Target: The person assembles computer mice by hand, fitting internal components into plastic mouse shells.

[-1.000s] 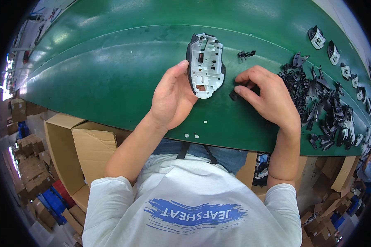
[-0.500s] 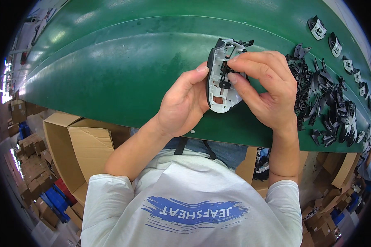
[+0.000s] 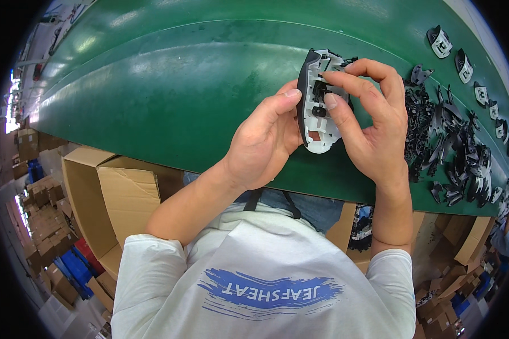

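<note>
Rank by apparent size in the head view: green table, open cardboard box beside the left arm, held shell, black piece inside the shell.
1. Green table
2. Open cardboard box
3. Held shell
4. Black piece

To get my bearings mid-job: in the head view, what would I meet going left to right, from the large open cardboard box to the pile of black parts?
Large open cardboard box, left hand, black-and-white shell, right hand, pile of black parts.
</note>
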{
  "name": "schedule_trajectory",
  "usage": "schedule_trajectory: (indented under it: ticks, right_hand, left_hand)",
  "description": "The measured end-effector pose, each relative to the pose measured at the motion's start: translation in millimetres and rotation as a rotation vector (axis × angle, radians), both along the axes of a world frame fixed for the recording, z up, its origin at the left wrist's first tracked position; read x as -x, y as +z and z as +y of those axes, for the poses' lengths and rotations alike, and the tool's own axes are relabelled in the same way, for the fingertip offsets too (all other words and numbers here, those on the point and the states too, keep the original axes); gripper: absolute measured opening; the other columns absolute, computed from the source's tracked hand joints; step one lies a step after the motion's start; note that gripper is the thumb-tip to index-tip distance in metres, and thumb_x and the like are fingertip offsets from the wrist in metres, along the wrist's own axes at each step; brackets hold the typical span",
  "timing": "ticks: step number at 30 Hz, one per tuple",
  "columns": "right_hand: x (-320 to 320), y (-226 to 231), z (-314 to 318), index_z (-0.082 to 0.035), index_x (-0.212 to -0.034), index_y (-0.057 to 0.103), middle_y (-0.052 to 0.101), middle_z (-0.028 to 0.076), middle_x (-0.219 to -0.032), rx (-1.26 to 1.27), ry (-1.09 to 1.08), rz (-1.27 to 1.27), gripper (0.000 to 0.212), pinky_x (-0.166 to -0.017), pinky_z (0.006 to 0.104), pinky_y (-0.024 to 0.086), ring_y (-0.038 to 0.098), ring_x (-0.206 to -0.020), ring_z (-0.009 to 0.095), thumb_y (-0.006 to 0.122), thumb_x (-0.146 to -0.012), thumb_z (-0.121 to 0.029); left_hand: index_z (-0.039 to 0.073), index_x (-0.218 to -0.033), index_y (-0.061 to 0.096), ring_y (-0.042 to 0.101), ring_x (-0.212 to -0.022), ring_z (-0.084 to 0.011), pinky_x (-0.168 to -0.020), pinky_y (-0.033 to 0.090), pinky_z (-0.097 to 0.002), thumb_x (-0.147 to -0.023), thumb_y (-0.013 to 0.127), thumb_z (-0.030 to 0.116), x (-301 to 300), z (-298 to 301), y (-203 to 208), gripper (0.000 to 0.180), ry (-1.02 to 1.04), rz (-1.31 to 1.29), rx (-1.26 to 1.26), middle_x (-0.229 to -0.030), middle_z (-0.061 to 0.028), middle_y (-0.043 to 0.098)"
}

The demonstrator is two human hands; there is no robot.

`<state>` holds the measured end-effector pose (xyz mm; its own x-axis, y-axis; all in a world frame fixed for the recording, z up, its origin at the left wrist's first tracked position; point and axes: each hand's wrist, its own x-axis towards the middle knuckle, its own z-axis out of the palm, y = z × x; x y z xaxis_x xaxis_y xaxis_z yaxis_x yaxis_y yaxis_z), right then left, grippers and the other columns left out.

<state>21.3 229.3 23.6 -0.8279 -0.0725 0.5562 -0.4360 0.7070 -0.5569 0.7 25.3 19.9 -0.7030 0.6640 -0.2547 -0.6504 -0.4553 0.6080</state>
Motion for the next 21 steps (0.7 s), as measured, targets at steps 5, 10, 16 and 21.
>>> schedule_trajectory:
  ticks: [5, 10, 16, 21]
  right_hand:
    - [-1, -1, 0, -0.012, -0.116, 0.082, 0.068, 0.010, -0.122, 0.107, 0.036, -0.019, 0.031, -0.094, 0.0402, 0.047, 0.062, -0.105, 0.028, 0.084, -0.085, -0.012]
    - [-2, 1, 0, -0.012, -0.117, 0.082, 0.068, 0.012, -0.128, -0.030, 0.023, 0.040, 0.032, -0.096, 0.0410, 0.048, 0.062, -0.111, 0.029, 0.084, -0.085, -0.012]
    - [0, 3, -2, -0.008, -0.131, 0.075, 0.065, 0.015, -0.136, 0.090, 0.057, 0.071, 0.047, -0.098, 0.0415, 0.052, 0.062, -0.120, 0.031, 0.082, -0.085, -0.009]
    - [-11, 0, -13, -0.003, -0.154, 0.052, 0.058, 0.017, -0.148, 0.472, 0.160, -0.318, 0.069, -0.099, 0.0414, 0.055, 0.064, -0.121, 0.028, 0.072, -0.087, 0.000]
  left_hand:
    - [0.001, -0.160, 0.045, 0.061, -0.139, -0.0273, -0.117, 0.050, -0.0490, -0.116, 0.030, 0.037, 0, -2, 0, 0.058, 0.018, -0.002, -0.051, -0.152, -0.0165, 0.061]
    - [0.001, -0.161, 0.042, 0.062, -0.137, -0.0264, -0.117, 0.049, -0.0480, -0.114, 0.037, 0.034, -2, -2, 5, 0.058, 0.026, 0.030, -0.008, -0.149, -0.0159, 0.061]
    - [0.001, -0.162, 0.037, 0.060, -0.133, -0.0205, -0.114, 0.047, -0.0406, -0.104, 0.049, 0.012, -4, 1, 14, 0.061, 0.052, 0.183, 0.160, -0.143, -0.0117, 0.062]
    - [-0.001, -0.160, 0.038, 0.060, -0.129, -0.0185, -0.112, 0.047, -0.0363, -0.101, 0.050, 0.006, -7, 3, 11, 0.061, 0.095, 0.227, 0.219, -0.141, -0.0100, 0.061]
